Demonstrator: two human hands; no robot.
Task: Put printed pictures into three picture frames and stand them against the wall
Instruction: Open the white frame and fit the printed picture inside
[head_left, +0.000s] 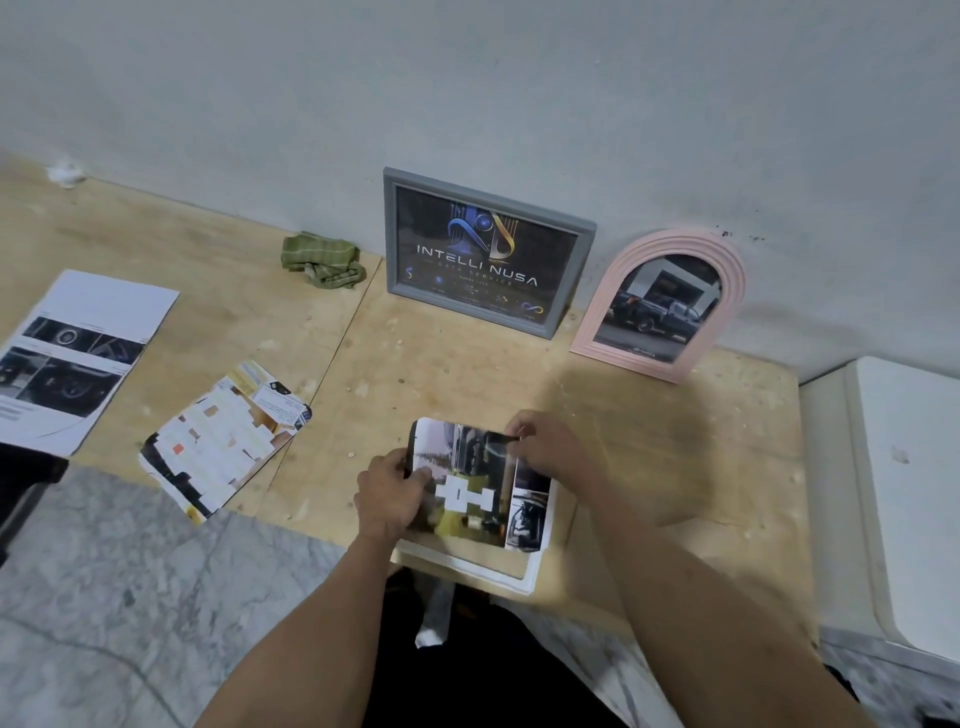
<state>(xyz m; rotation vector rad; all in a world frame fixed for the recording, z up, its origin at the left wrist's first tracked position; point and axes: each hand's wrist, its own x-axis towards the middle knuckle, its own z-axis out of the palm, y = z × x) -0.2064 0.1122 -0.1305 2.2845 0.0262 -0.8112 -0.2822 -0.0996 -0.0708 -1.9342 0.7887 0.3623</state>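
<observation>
The fingers (415, 480) of the left hand (392, 496) curl over the left edge of a printed picture (470, 483), and the right hand (550, 441) pinches its far right corner. The picture lies on a white picture frame (524, 577) at the near edge of the plywood surface (467, 374). I judge the paper light, thin and easy to crease, so holding it at the edges with both hands seems good; the middle would bend. A grey frame (488, 249) and a pink arched frame (670, 301) lean on the wall (519, 93), both filled. Loose printed sheets (78, 353) lie at the left.
</observation>
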